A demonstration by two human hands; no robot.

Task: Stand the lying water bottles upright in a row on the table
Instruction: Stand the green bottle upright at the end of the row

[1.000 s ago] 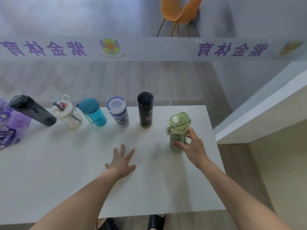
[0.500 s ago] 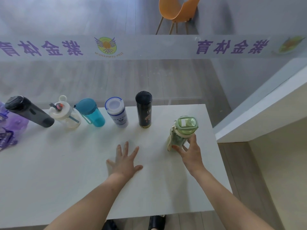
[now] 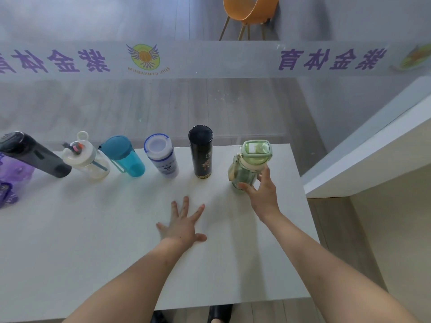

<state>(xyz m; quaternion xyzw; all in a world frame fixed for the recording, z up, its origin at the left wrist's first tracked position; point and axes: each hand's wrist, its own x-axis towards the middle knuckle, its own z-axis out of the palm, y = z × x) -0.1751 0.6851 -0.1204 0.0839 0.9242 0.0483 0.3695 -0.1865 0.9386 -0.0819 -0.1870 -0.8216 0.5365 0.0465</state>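
Observation:
On the white table (image 3: 70, 252), several bottles stand upright in a row along the far edge: a dark grey one (image 3: 32, 153), a clear one with a white lid (image 3: 87, 159), a teal one (image 3: 123, 156), a white and blue one (image 3: 162, 156) and a black flask (image 3: 201, 151). At the row's right end is a green bottle (image 3: 250, 163), upright, with my right hand (image 3: 262, 194) wrapped around its lower body. My left hand (image 3: 183, 223) lies flat on the table, fingers spread, holding nothing.
A purple bag (image 3: 9, 183) sits at the table's left edge. A glass partition with a printed band (image 3: 210, 59) runs right behind the bottles. A white ledge (image 3: 373, 145) rises to the right. An orange chair (image 3: 249, 10) stands beyond the glass.
My right hand has carried the green bottle farther from me, into line with the row beside the black flask. My left hand stays flat on the table.

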